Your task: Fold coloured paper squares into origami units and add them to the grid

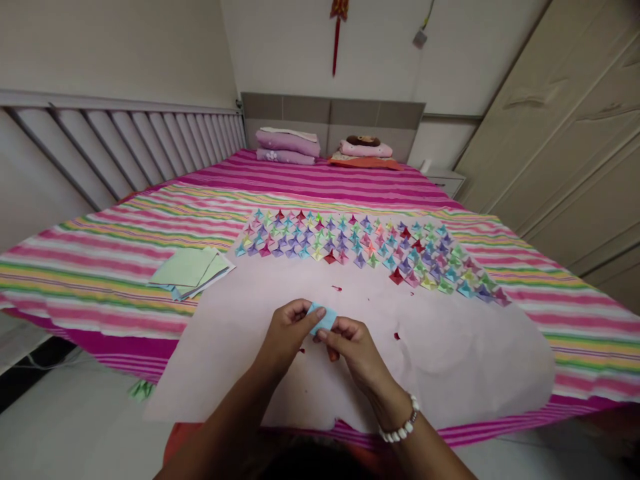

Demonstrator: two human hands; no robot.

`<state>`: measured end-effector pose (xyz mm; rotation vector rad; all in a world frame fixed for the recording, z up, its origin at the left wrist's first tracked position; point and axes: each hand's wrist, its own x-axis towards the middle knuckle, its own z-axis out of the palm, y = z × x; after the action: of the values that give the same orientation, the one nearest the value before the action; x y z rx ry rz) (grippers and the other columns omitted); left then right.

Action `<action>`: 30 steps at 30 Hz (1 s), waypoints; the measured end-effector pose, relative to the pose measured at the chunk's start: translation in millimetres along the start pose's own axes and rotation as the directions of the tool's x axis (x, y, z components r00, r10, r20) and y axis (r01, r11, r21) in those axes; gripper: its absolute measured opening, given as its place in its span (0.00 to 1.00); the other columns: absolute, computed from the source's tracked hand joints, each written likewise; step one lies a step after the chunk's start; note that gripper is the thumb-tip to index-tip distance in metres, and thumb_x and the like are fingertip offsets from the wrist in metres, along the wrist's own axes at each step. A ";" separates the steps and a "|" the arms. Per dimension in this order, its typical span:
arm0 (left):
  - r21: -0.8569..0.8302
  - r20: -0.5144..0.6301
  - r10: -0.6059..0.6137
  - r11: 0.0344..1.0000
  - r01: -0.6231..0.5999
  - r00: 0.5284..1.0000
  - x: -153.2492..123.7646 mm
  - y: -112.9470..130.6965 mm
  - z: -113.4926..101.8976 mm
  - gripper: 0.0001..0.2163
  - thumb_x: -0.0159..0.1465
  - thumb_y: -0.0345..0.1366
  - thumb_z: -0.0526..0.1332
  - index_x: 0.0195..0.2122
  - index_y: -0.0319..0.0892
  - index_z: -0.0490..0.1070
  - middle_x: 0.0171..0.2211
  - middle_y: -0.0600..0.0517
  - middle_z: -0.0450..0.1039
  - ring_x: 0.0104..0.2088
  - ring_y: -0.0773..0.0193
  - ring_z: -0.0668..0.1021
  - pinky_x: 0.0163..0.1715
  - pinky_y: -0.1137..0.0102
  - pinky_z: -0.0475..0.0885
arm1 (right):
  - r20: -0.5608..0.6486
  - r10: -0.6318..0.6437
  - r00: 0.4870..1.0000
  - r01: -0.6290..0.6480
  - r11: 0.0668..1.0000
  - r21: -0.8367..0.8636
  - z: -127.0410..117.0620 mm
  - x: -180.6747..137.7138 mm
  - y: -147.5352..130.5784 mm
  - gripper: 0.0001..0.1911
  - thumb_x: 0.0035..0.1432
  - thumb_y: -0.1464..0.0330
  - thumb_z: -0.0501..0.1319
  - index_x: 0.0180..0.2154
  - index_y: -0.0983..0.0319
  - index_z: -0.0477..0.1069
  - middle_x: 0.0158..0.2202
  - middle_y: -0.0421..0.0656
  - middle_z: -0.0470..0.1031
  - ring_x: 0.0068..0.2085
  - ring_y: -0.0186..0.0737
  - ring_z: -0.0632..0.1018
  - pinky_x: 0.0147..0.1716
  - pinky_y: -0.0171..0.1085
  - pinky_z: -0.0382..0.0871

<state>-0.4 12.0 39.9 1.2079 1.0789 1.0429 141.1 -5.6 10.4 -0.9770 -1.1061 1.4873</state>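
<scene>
Paper (328, 323), light blue, is pinched by our left hand (290, 327) and right hand (356, 347), both nearly closed with thumbs on top, over the middle of a pale sheet (235, 340); our fingers hide part of it, so we can't quite tell its folds. Beyond it we see rows of small colourful folded pieces (373, 259) across the sheet's far side, with a few dark red scraps (397, 336) around our hands and a stack of coloured papers (184, 272) by its left edge, on the striped bed cover (100, 247).
</scene>
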 end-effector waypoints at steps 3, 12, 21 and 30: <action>0.018 -0.024 -0.001 1.000 0.001 1.000 -1.2 -0.9 1.6 0.14 0.57 0.47 0.63 0.25 0.41 0.69 0.17 0.57 0.66 0.18 0.69 0.69 0.19 0.74 0.64 | 0.032 0.003 0.999 -0.003 1.000 -0.010 1.8 -1.4 0.2 0.13 0.47 0.60 0.69 0.23 0.63 0.74 0.15 0.35 0.67 0.17 0.28 0.63 0.19 0.31 0.53; -0.090 -0.024 0.015 0.996 -0.018 1.000 -4.6 0.7 -5.1 0.13 0.57 0.44 0.65 0.24 0.41 0.68 0.19 0.57 0.67 0.21 0.70 0.69 0.23 0.74 0.65 | 0.080 -0.041 0.996 0.044 0.998 -0.035 0.9 -2.9 -5.0 0.14 0.47 0.59 0.70 0.24 0.63 0.73 0.20 0.36 0.69 0.22 0.30 0.65 0.24 0.32 0.56; 0.012 -0.007 0.012 1.000 -0.012 1.000 -5.4 -4.6 -1.5 0.15 0.56 0.47 0.65 0.23 0.40 0.69 0.18 0.56 0.67 0.21 0.68 0.68 0.22 0.73 0.64 | -0.075 -0.122 0.990 0.120 0.992 -0.030 -1.7 -2.1 -8.9 0.10 0.50 0.63 0.68 0.23 0.62 0.74 0.21 0.37 0.69 0.26 0.33 0.67 0.30 0.34 0.60; -0.090 -0.034 0.060 0.994 -0.063 0.998 -10.1 -5.4 -10.4 0.19 0.53 0.39 0.69 0.45 0.43 0.70 0.43 0.49 0.75 0.36 0.63 0.77 0.33 0.70 0.72 | -0.184 -0.104 0.977 0.110 0.994 0.025 -6.7 -2.0 -5.7 0.09 0.50 0.63 0.68 0.23 0.61 0.75 0.19 0.37 0.69 0.24 0.33 0.67 0.28 0.34 0.61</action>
<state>-12.3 3.5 34.7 1.1609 1.0128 1.1495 149.3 -6.1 14.2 -0.9927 -0.9818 1.2992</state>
